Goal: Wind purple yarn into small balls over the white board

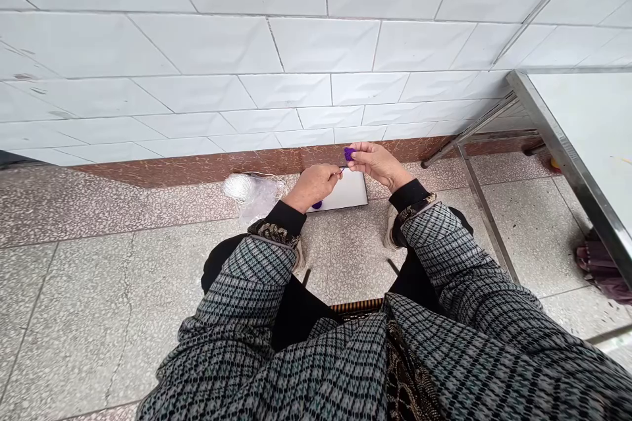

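My right hand [376, 163] is closed, its fingers pinching a small bunched piece of purple yarn work [349, 154]. Just to its left, my left hand [314, 186] is closed in a pinch, with a thin purple strand showing at its fingertips. Whether a hook or needle is in the fingers, I cannot tell. Both hands are held over a white tray with a dark rim [353, 192] on the floor. Part of a purple yarn ball [316, 204] shows below my left hand, which hides the rest.
A white yarn ball [237, 188] lies on the floor to the left, with a clear plastic bag [264, 196] beside it. A white tiled wall [296, 46] rises ahead. At right stands a metal-framed table [582, 164], with dark purple cloth [605, 270] under it.
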### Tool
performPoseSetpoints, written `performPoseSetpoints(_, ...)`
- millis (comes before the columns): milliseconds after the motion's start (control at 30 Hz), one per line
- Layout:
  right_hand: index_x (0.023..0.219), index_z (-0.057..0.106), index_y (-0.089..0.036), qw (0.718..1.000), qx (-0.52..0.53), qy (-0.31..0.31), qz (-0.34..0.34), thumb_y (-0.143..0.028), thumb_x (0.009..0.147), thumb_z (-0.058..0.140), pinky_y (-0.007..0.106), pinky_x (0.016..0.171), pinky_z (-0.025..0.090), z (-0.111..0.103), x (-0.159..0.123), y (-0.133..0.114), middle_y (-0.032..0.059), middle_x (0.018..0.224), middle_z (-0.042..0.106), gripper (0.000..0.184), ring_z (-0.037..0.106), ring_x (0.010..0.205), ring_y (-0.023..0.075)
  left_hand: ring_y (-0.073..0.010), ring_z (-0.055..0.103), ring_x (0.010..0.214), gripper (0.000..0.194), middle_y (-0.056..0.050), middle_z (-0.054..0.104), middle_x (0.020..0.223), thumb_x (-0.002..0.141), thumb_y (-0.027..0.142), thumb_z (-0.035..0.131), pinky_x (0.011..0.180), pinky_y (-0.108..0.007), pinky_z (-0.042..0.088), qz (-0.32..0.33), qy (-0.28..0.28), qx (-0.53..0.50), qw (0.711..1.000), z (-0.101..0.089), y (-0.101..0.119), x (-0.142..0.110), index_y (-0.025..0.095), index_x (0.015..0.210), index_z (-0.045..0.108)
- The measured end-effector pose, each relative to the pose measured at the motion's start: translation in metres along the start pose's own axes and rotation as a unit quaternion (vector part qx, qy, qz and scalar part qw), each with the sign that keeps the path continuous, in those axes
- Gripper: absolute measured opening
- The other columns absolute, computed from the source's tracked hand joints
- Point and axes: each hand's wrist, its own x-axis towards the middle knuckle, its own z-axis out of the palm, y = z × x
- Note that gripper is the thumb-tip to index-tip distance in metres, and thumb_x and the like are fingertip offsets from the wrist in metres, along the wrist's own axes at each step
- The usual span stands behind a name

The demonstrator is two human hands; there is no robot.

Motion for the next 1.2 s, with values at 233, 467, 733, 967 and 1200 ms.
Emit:
performPoseSetpoints(233, 0.081, 0.057, -0.017, 0.98, -0.164, 0.084, -0.08, -0.003, 0.077, 0.066, 0.021, 0.058, 0.048, 0.001, 0.01, 0.01, -0.0062, 0.065, 0.06, 0.017, 0.055, 0.054, 0.0069, -0.0215, 0.071, 0.087, 0.025, -0.006, 0.078, 0.094, 0.091, 0.019, 0.05, 0.082, -0.031, 0.052, 0.086, -0.031, -0.016, 0.996, 0.0, 0.006, -0.002, 0.019, 0.091, 0.075)
performPoseSetpoints(467, 0.08, 0.058, -0.018, 0.958, -0.279, -0.045, -0.049, 0.001, 0.069, 0.064, 0.024, 0.059, 0.045, 0.004, 0.005, 0.016, -0.0046, 0.068, 0.063, 0.022, 0.056, 0.06, 0.0102, -0.0225, 0.069, 0.09, 0.025, -0.008, 0.076, 0.094, 0.091, 0.023, 0.049, 0.085, -0.033, 0.051, 0.035, 0.118, -0.061, 0.99, -0.012, 0.003, 0.0, 0.018, 0.088, 0.073)
performPoseSetpoints(733, 0.089, 0.059, -0.018, 0.99, -0.079, -0.097, -0.068, -0.011, 0.071, 0.073, 0.024, 0.067, 0.052, 0.004, 0.001, 0.009, -0.0039, 0.074, 0.066, 0.024, 0.06, 0.064, 0.0087, -0.0198, 0.066, 0.08, 0.024, -0.005, 0.075, 0.085, 0.09, 0.025, 0.052, 0.077, -0.03, 0.049, -0.052, 0.061, -0.125, 0.989, -0.009, 0.003, 0.004, 0.016, 0.087, 0.073)
performPoseSetpoints(967, 0.081, 0.055, -0.019, 0.977, -0.177, 0.072, -0.096, -0.01, 0.071, 0.068, 0.025, 0.064, 0.049, 0.001, 0.011, 0.014, -0.0053, 0.071, 0.061, 0.019, 0.058, 0.062, 0.0097, -0.0174, 0.066, 0.078, 0.024, -0.004, 0.074, 0.085, 0.092, 0.024, 0.051, 0.078, -0.029, 0.049, 0.064, -0.035, -0.107, 0.992, -0.004, 0.012, -0.002, 0.018, 0.088, 0.073)
performPoseSetpoints(1200, 0.075, 0.058, -0.019, 0.943, -0.324, 0.029, -0.065, -0.002, 0.068, 0.066, 0.024, 0.057, 0.044, 0.001, 0.007, 0.017, -0.0052, 0.064, 0.059, 0.02, 0.054, 0.059, 0.011, -0.0213, 0.065, 0.089, 0.025, -0.009, 0.072, 0.092, 0.094, 0.023, 0.049, 0.085, -0.033, 0.051, 0.074, 0.081, -0.055, 0.992, -0.014, 0.006, -0.001, 0.017, 0.09, 0.072)
